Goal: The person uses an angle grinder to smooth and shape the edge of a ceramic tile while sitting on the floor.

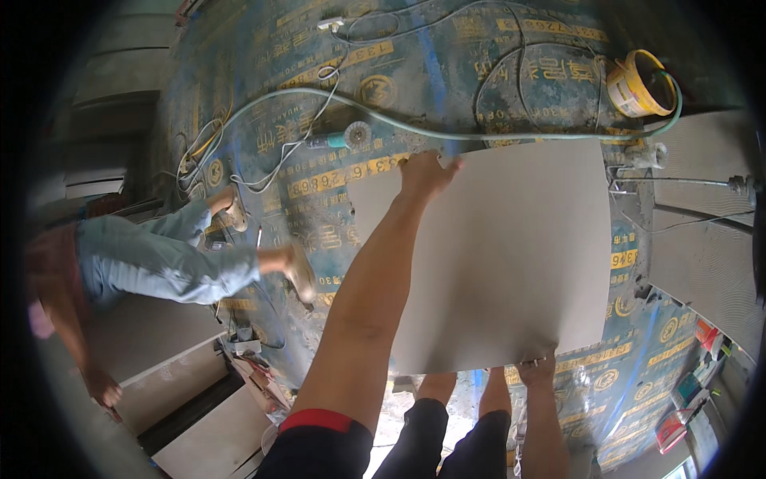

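A large, flat, light-grey tile [511, 255] hangs in front of my legs, above the printed floor covering. My left arm stretches across to the tile's far edge, where my left hand [428, 174] is closed over the rim near the corner. At the near edge my right hand [538, 366] grips the rim from below, its fingertips showing on the face. Just beyond the far edge, an angle grinder [345, 138] with a round disc and green body lies on the floor. A pale green hose [383, 120] runs past the tile's far side.
A co-worker in light jeans [167, 255] is at the left beside stacked tiles [152, 335]. The hose ends in a yellow bucket [634, 86], far right. Tiles with combed surfaces [706, 152] and a metal rod [686, 181] lie right. Cables and a power strip [330, 24] cross the floor.
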The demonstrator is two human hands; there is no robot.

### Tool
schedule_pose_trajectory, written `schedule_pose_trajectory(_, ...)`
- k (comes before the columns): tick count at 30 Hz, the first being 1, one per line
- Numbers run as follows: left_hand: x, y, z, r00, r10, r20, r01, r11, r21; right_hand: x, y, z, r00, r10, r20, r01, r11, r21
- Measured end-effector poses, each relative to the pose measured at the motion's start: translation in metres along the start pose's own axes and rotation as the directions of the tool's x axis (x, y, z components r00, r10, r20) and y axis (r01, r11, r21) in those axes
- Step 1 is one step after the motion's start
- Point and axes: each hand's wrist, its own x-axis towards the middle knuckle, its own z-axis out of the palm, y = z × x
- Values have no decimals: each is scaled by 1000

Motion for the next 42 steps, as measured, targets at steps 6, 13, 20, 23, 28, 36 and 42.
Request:
schedule_pose_trajectory(6, -106, -33, 65, 966, 137, -221, -107, 984, 141, -4, -21, -7, 994, -90, -56, 56, 893, -446)
schedule_pose_trajectory(13, -355, -148, 134, 958, -258, -122, 263, 965, 23, -46, -24, -43, 967, -216, 134, 230, 514, -826)
schedule_pose_trajectory(20, -495, -182, 127, 903, -398, 162, 417, 902, -109, -126, -42, -159, 976, -88, 201, 217, 255, -942)
schedule_pose_trajectory(23, -563, -240, 147, 932, -362, -1, 360, 927, -106, -201, -37, -152, 998, -29, 52, 58, 277, -959)
schedule_pose_trajectory(28, -563, -277, 88, 944, -306, -119, 318, 943, 98, -214, -58, -143, 996, -88, -27, -5, 237, -972)
schedule_pose_trajectory(36, -500, -373, 2, 890, -429, 152, 451, 876, -168, -236, -21, 27, 699, -328, 635, 683, 43, -730)
schedule_pose_trajectory(42, -325, -475, -171, 909, -52, 414, -70, 959, 274, -323, 207, 194, 877, -169, 449, 431, 690, -581)
